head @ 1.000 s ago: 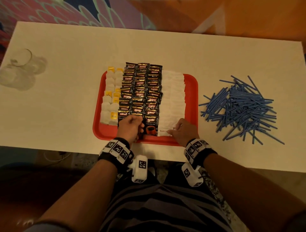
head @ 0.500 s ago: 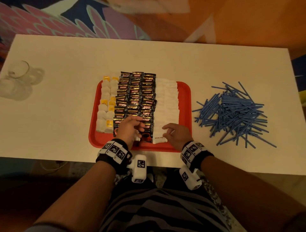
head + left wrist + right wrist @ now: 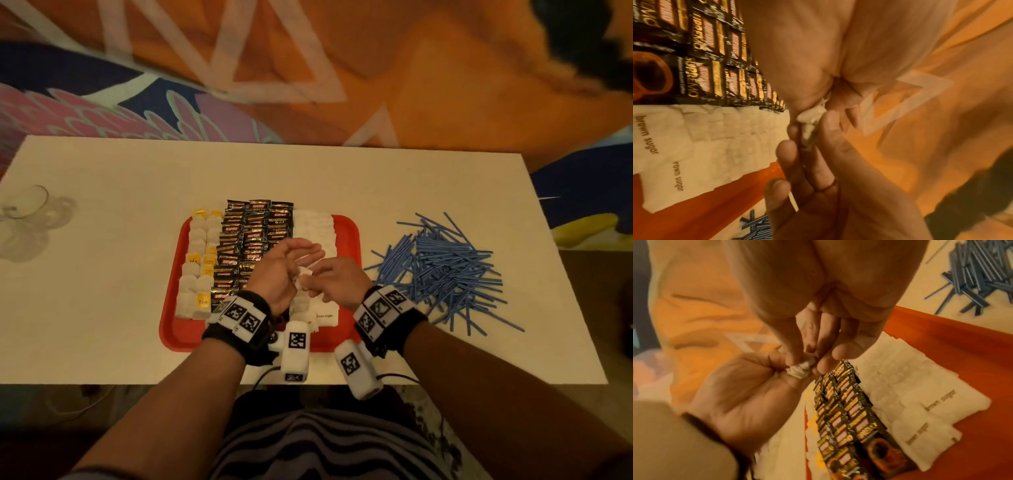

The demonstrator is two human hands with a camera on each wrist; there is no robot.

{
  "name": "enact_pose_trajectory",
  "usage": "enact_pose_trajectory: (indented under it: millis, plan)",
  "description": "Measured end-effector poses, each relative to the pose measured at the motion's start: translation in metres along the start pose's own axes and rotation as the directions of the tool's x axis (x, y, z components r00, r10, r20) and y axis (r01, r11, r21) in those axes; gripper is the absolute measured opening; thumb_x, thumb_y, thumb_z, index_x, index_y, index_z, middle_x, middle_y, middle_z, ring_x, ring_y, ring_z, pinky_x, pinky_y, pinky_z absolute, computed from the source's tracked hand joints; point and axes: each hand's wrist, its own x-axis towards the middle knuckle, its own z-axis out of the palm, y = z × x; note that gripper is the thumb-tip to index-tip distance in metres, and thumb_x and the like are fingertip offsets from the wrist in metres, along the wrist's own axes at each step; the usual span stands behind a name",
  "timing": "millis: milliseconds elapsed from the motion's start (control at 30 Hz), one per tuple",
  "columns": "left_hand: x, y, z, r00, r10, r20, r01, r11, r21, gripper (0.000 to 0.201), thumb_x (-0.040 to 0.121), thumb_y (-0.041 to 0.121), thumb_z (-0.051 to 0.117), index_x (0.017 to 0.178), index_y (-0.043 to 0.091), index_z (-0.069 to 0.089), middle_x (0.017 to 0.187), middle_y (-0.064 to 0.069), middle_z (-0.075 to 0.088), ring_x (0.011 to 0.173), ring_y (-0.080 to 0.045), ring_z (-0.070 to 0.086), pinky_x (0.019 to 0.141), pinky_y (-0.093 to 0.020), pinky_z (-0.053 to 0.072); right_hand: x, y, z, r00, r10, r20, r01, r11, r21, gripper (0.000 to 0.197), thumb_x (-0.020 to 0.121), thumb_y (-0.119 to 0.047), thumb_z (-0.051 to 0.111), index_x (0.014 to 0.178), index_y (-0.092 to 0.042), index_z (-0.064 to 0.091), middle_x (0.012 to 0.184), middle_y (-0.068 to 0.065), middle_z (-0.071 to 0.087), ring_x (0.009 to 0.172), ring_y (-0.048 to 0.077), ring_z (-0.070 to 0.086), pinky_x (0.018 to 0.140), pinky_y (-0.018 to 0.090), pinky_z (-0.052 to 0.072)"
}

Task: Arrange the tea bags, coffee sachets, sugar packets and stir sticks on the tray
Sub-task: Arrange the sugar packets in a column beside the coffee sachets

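Tea bags [image 3: 197, 270], coffee sachets [image 3: 255, 236] and sugar packets [image 3: 317, 226] fill the tray [image 3: 171, 329]; stir sticks [image 3: 445, 270] wait right, while the left hand [image 3: 277, 274] and right hand [image 3: 337, 282] pinch a crumpled white scrap [image 3: 303, 274].

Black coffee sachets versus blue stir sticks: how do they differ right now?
The black coffee sachets lie on the red plastic tray in neat overlapping rows; the blue stir sticks lie off it on the white table, in a loose criss-crossed heap. Neither is in a hand.

Small crumpled white paper scrap [image 3: 800, 369]: pinched between right hand [image 3: 824, 331] fingertips and left hand [image 3: 748, 395]. Beneath: red plastic tray [image 3: 962, 340] bearing black-and-gold coffee sachets [image 3: 846, 415], white sugar packets [image 3: 906, 386]. Blue stir sticks [image 3: 978, 270] heaped on desk.
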Motion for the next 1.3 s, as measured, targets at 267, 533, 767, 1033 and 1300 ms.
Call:
enact_pose_trajectory:
  millis: [267,533,767,1033,1300]
  plan:
    - [-0.005,0.004,0.008,0.999,0.041,-0.021,-0.034,0.965,0.259,0.007,0.096,0.006,0.061,0.090,0.007,0.065,0.086,-0.008,0.068,0.079,-0.016,0.067,0.080,-0.031,0.058,0.004,-0.013,-0.026,0.981,0.062,-0.183,0.002,0.945,0.328,0.026,0.081,-0.004,0.075,0.099,-0.016,0.062,0.102,0.009,0.065,0.079,0.019,0.064,0.055,0.024,0.045]
    - [-0.005,0.004,0.008,0.979,0.163,-0.124,-0.125,0.955,0.270,0.011,0.098,0.006,0.058,0.091,0.006,0.065,0.088,-0.008,0.062,0.076,-0.014,0.063,0.068,-0.027,0.057,0.003,-0.011,-0.026,0.993,0.115,-0.041,-0.092,0.924,0.372,0.021,0.088,-0.017,0.070,0.102,-0.003,0.062,0.085,0.005,0.063,0.072,0.011,0.062,0.055,0.024,0.043]
    - [-0.005,0.004,0.015,0.953,0.281,-0.113,-0.210,0.881,0.425,0.010,0.095,0.000,0.060,0.088,0.006,0.064,0.078,-0.002,0.060,0.068,-0.007,0.062,0.065,-0.027,0.056,0.009,-0.009,-0.024,0.952,0.173,-0.253,-0.006,0.836,0.549,0.008,0.090,-0.019,0.068,0.090,-0.011,0.068,0.103,0.016,0.061,0.080,0.025,0.055,0.051,0.026,0.048]
    - [-0.002,0.000,0.014,0.951,0.284,-0.124,-0.213,0.890,0.403,0.010,0.094,-0.002,0.057,0.088,0.005,0.062,0.072,0.000,0.058,0.069,-0.009,0.058,0.064,-0.026,0.054,-0.002,-0.011,-0.030,0.918,-0.005,-0.397,0.193,0.879,0.436,0.027,0.083,0.007,0.063,0.081,-0.017,0.075,0.090,0.006,0.072,0.080,0.018,0.062,0.070,0.029,0.050]
    - [-0.001,-0.004,0.008,0.982,0.158,-0.103,-0.119,0.942,0.313,0.003,0.096,0.006,0.059,0.097,0.008,0.061,0.087,-0.009,0.060,0.075,-0.018,0.063,0.063,-0.029,0.054,0.002,0.003,-0.027,0.977,0.093,-0.192,0.005,0.889,0.458,0.031,0.079,-0.012,0.080,0.107,-0.007,0.068,0.105,0.015,0.071,0.084,0.022,0.068,0.066,0.029,0.054]
